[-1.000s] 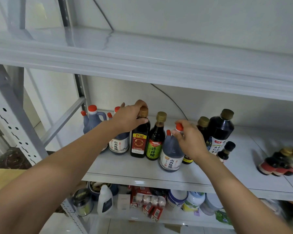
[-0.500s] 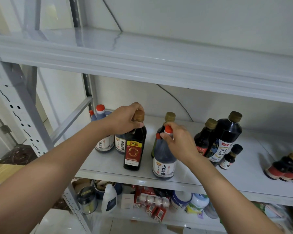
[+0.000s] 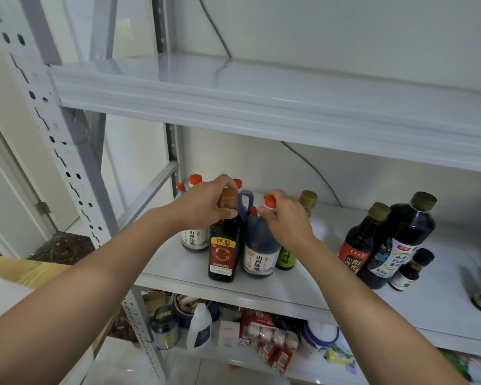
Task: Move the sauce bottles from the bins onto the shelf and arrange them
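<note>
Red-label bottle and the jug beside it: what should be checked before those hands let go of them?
1. Grip of the left hand on the red-label bottle, at its brown cap: ok, fingers curl round it.
2. Grip of the right hand on the jug, at its red cap: ok, pinched.
3. Both standing upright: ok.
4. Both bases flat on the shelf: cannot tell for sure.
5. Margin from the shelf's front edge: not ok, the red-label bottle stands close to it.
6. Labels facing outward: ok.
</note>
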